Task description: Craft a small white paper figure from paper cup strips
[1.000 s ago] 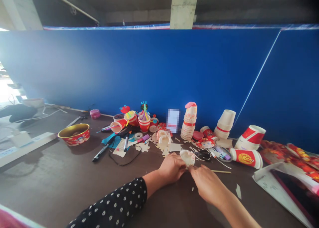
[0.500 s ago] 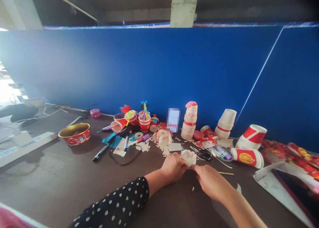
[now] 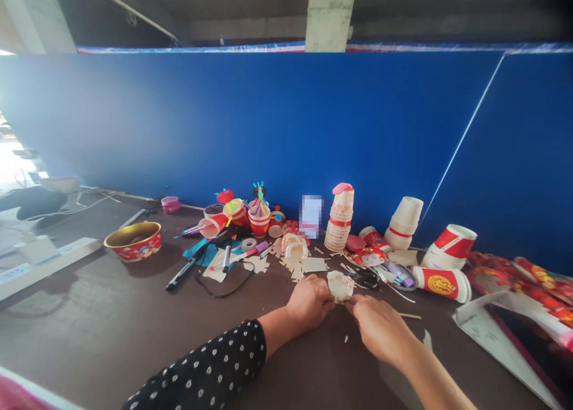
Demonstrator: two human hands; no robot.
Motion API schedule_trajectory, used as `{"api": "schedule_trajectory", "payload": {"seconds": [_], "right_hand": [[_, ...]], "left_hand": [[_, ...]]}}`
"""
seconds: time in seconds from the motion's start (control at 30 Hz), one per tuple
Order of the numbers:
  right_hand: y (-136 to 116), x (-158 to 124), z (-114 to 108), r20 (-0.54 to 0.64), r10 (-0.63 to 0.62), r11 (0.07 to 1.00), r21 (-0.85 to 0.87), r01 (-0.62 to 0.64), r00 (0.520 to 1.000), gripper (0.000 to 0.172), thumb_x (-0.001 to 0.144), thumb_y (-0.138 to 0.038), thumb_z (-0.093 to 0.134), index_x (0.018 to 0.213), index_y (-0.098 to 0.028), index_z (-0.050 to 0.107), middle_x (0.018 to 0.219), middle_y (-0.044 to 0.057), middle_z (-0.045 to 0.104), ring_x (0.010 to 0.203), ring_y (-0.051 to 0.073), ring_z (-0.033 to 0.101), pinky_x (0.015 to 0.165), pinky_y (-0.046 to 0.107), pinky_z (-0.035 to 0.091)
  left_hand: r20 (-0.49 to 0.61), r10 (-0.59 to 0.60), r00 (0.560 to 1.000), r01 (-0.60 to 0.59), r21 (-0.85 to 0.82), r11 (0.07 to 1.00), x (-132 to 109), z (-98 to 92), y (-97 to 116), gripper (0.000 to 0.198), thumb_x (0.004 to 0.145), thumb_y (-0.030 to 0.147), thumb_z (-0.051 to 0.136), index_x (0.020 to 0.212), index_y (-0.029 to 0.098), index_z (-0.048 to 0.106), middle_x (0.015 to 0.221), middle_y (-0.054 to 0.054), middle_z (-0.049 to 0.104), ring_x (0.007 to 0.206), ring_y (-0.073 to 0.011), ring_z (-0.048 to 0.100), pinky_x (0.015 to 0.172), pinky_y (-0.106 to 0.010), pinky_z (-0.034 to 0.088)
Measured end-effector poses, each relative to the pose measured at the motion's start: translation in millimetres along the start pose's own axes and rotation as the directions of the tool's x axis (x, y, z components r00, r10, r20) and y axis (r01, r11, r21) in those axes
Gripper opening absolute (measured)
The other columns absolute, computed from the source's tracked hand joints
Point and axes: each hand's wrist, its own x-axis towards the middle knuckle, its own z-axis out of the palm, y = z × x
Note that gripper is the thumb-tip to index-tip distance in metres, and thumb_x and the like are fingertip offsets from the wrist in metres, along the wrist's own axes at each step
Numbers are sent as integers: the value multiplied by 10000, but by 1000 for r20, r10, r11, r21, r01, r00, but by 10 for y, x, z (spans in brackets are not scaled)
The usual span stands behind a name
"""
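Note:
A small white piece of cut paper cup (image 3: 341, 286) with faint red marks is held between both hands, low in the middle of the head view. My left hand (image 3: 310, 302) has its fingers closed on the piece's left side. From the right, my right hand (image 3: 373, 320) pinches its lower edge. Just behind them stands another cut white cup (image 3: 295, 249) with strips spread around its base. A white paper card (image 3: 316, 264) lies beside it.
Stacked paper cups (image 3: 339, 225) stand at the back, with a toppled red cup (image 3: 442, 283) to the right. Markers (image 3: 185, 271), tape and decorated cups lie left of centre. A gold-rimmed bowl (image 3: 134, 243) and power strip (image 3: 49, 267) are farther left; a tablet (image 3: 532, 344) is right.
The held white piece has turned slightly and shifted a little to the right. Both hands keep their hold, with only small movement.

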Motion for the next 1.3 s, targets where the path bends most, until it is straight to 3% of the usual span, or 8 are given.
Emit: {"api": "schedule_trajectory", "payload": {"seconds": [0.27,0.53,0.77,1.07,1.3], "right_hand": [[55,3,3,-7,-38,997,66,38,999,328,805,-76,412,1009,-163,654,1128,135,589,1033,232,545,811,296,395],[74,12,23,25,-42,998,43,41,999,282,777,-58,431,930,-128,657,912,146,682,907,266,626,754,319,415],[54,19,71,10,-49,999,-14,49,999,324,796,-24,407,1048,-104,595,953,154,672,934,269,617,773,329,407],[60,44,49,-5,-18,999,-50,17,1000,300,806,-8,384,992,-125,588,893,136,678,854,242,637,673,289,384],[121,71,77,-32,-1,1000,8,1,999,278,786,-28,414,969,-155,580,878,118,680,839,250,643,636,288,365]], "left_hand": [[10,43,999,-43,75,996,-32,-41,57,118,796,227,584,749,177,679,804,-34,634,795,-181,532,769,-303,403],[20,17,1000,-19,125,992,-20,15,35,175,820,237,535,708,167,651,816,-44,610,802,-188,517,742,-302,409],[45,-3,999,-3,136,991,-14,-9,64,176,822,228,529,707,165,646,818,-53,597,816,-201,510,737,-315,414],[-12,-4,1000,5,115,993,58,12,34,174,828,241,550,701,162,638,793,-43,610,805,-190,528,758,-307,398],[-22,90,996,-88,73,993,78,55,-2,134,826,194,553,719,171,631,858,-34,623,849,-185,508,796,-310,388]]}}
